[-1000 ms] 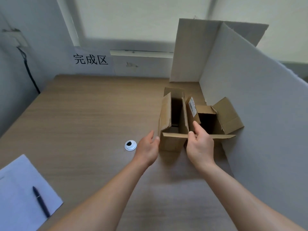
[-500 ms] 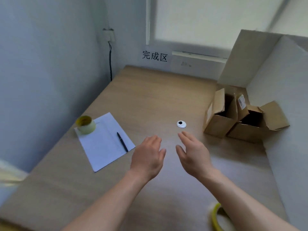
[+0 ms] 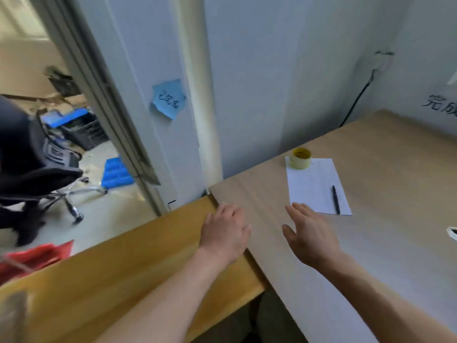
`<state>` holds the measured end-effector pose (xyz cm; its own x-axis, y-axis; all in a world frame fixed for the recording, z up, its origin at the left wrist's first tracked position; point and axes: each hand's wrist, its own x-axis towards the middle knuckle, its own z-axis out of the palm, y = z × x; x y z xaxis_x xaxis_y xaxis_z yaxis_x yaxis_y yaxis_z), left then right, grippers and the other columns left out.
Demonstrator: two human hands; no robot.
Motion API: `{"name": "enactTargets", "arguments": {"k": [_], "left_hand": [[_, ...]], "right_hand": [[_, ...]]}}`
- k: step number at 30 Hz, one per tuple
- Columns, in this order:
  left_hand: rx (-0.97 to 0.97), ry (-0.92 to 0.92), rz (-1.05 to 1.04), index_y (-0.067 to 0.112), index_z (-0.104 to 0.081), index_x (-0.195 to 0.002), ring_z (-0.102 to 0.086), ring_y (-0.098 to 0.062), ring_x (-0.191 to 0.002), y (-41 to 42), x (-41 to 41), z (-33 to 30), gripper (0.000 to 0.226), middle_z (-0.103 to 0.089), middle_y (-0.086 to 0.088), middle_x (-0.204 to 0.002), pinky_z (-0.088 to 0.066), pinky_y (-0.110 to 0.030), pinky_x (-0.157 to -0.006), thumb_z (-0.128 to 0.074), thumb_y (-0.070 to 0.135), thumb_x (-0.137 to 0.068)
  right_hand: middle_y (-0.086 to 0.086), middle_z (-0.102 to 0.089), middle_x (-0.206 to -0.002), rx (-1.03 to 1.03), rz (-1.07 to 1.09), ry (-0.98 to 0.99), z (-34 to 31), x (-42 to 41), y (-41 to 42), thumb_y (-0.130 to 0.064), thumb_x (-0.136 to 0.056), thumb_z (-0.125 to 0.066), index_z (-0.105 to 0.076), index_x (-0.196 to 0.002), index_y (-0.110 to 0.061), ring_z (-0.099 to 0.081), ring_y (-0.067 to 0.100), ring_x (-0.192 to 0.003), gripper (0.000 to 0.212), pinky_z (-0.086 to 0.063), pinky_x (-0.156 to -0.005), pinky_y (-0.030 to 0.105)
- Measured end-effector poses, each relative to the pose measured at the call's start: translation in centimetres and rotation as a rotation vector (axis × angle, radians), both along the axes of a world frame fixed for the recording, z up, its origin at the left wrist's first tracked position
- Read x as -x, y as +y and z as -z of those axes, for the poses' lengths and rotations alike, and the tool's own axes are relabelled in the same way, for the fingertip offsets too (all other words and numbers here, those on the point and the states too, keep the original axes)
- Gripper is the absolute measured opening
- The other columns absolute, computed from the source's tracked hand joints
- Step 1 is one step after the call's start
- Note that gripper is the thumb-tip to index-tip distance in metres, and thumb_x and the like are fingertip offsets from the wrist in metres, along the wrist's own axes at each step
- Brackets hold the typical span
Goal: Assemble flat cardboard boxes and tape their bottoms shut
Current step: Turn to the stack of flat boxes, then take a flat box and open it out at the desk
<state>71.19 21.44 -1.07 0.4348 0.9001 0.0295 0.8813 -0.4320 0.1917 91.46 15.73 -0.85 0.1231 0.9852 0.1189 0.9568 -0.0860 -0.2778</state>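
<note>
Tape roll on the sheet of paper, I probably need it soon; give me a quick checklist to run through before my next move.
1. Both hands free: left hand and right hand hold nothing: ok.
2. Yellow-cored roll of clear tape in view, standing on the white paper sheet's far corner: ok.
3. Black pen lies apart from the roll: ok.
4. Path from right hand to roll unobstructed: ok.
5. Flat cardboard box to assemble in view: not ok, none visible.
6. Tape's loose end findable: cannot tell.
</note>
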Motion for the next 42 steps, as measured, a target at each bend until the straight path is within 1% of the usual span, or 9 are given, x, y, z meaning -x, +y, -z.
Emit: {"name": "enactTargets", "arguments": {"k": [3,8,16,21,26,30,34,39,42], "left_hand": [[0.06,0.002,-0.165,0.025,-0.037,-0.144,-0.025,-0.025,-0.144,-2.3,7.3,0.8,0.053,-0.031,0.003,-0.156,-0.03,-0.047,-0.111,-0.04,0.048,-0.097],[0.108,-0.015,-0.382,0.025,-0.033,-0.147,-0.023,-0.026,-0.146,-6.1,18.8,2.7,0.056,-0.027,0.003,-0.158,-0.029,-0.048,-0.115,-0.041,0.05,-0.097],[0.107,-0.061,-0.593,0.024,-0.039,-0.144,-0.027,-0.027,-0.144,-11.3,37.6,5.4,0.055,-0.032,0.002,-0.156,-0.03,-0.045,-0.112,-0.044,0.051,-0.096],[0.075,-0.058,-0.726,0.025,-0.044,-0.139,-0.032,-0.022,-0.14,-15.4,51.1,6.7,0.051,-0.039,0.003,-0.151,-0.034,-0.044,-0.11,-0.046,0.05,-0.095],[0.134,-0.021,-0.88,0.031,-0.039,-0.144,-0.021,-0.024,-0.147,-19.9,61.2,8.1,0.054,-0.028,0.003,-0.158,-0.023,-0.046,-0.116,-0.045,0.052,-0.095],[0.2,0.006,-0.941,0.033,-0.033,-0.147,-0.012,-0.026,-0.149,-22.6,65.3,8.7,0.067,-0.018,0.003,-0.162,-0.025,-0.051,-0.117,-0.05,0.063,-0.089],[0.463,-0.01,-0.885,0.044,-0.006,-0.15,0.02,-0.031,-0.147,-25.0,67.1,10.2,0.108,0.023,0.01,-0.159,-0.01,-0.065,-0.113,-0.065,0.077,-0.065],[0.567,0.036,-0.863,0.043,0.008,-0.149,0.033,-0.034,-0.141,-26.9,67.6,12.3,0.127,0.044,0.01,-0.149,-0.014,-0.068,-0.111,-0.082,0.058,-0.062],[0.511,0.061,-0.9,0.041,0.004,-0.151,0.028,-0.036,-0.143,-27.4,67.6,13.0,0.122,0.04,0.007,-0.152,-0.021,-0.06,-0.113,-0.081,0.056,-0.065]], "right_hand": [[-0.001,-0.047,-0.147,0.061,-0.112,0.022,1.0,6.1,0.3,-0.044,-0.097,-0.048,-0.04,-0.144,-0.026,-0.043,0.021,-0.135,0.051,-0.037,-0.109,0.038],[-0.004,-0.036,-0.156,0.1,-0.292,0.023,2.1,16.0,0.3,-0.049,-0.098,-0.044,-0.031,-0.15,-0.031,-0.036,0.018,-0.142,0.057,-0.036,-0.114,0.04],[0.0,-0.053,-0.142,0.135,-0.449,-0.063,3.3,34.7,0.4,-0.043,-0.093,-0.056,-0.047,-0.141,-0.024,-0.05,0.022,-0.13,0.053,-0.046,-0.098,0.039],[0.0,-0.041,-0.154,0.245,-0.583,0.01,6.2,50.0,-0.7,-0.048,-0.094,-0.052,-0.041,-0.148,-0.027,-0.045,0.022,-0.136,0.059,-0.042,-0.105,0.035],[-0.002,-0.033,-0.158,0.325,-0.737,0.053,8.3,61.9,-3.6,-0.053,-0.095,-0.047,-0.033,-0.15,-0.033,-0.042,0.022,-0.139,0.061,-0.041,-0.109,0.039],[0.002,-0.01,-0.165,0.406,-0.816,-0.025,9.6,66.2,-5.2,-0.064,-0.087,-0.052,-0.012,-0.152,-0.04,-0.018,0.026,-0.149,0.08,-0.03,-0.117,0.048],[-0.001,0.027,-0.16,0.514,-0.895,-0.181,10.7,67.2,-6.6,-0.088,-0.058,-0.057,0.021,-0.147,-0.048,0.014,0.037,-0.149,0.124,-0.018,-0.115,0.061],[-0.002,0.029,-0.157,0.54,-0.907,-0.253,11.8,66.5,-8.1,-0.107,-0.023,-0.036,0.019,-0.143,-0.05,0.011,0.044,-0.143,0.144,-0.034,-0.099,0.071],[-0.003,0.023,-0.157,0.538,-0.898,-0.211,12.2,66.2,-8.3,-0.103,-0.027,-0.046,0.015,-0.142,-0.051,0.003,0.045,-0.14,0.14,-0.043,-0.095,0.066]]}}
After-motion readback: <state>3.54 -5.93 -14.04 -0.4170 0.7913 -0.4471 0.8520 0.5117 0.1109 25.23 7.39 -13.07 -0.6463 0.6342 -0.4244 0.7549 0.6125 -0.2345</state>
